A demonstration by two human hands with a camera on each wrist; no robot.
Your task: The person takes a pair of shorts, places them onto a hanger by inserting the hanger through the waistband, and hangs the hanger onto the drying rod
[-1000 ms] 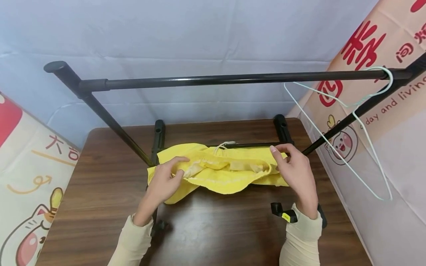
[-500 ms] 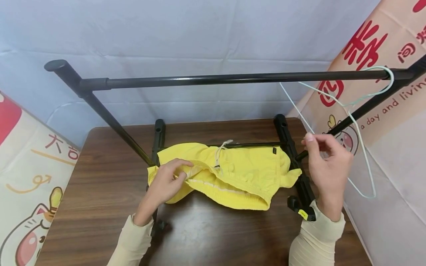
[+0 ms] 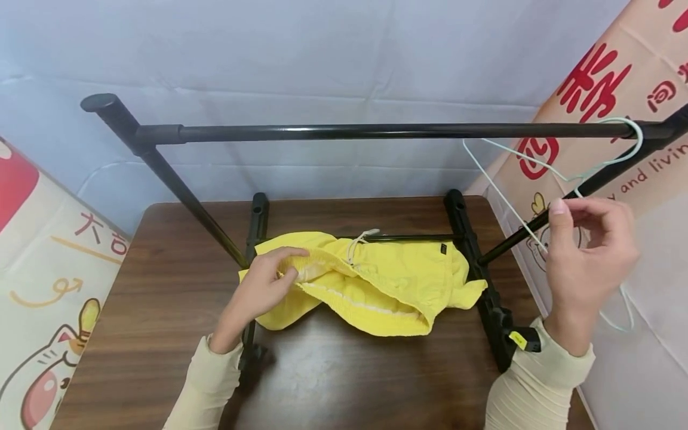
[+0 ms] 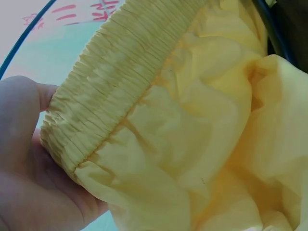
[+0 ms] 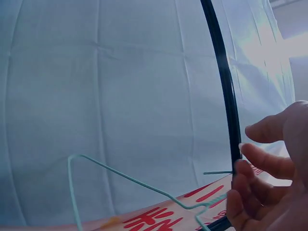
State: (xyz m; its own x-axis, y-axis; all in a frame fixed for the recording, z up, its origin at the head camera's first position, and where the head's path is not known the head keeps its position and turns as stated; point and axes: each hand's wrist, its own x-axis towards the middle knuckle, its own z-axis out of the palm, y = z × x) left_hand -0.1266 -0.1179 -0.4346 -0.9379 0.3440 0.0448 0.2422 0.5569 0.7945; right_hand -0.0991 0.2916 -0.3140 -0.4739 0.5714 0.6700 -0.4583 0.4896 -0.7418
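Note:
Yellow drawstring pants (image 3: 408, 263) lie across the low part of the rack, their waist opening facing the front. At the left end my left hand (image 3: 264, 285) grips the gathered elastic waistband (image 4: 106, 82), seen close up in the left wrist view. My right hand (image 3: 591, 257) is raised at the right, beside a pale green wire hanger (image 3: 638, 138) hooked on the rack's bar. In the right wrist view its thumb and fingers are apart with nothing between them. The hand hides part of the hanger in the head view.
A black rack with a horizontal top bar (image 3: 344, 131) stands on the brown wooden table (image 3: 134, 334). Its slanted posts rise left and right of the pants. Pale cloth hangs behind, and printed cloths (image 3: 596, 77) hang at the sides.
My right hand has left the waistband's right end and moved right and up towards the hanger. The waistband's right side has dropped forward. The left hand stays at the waistband.

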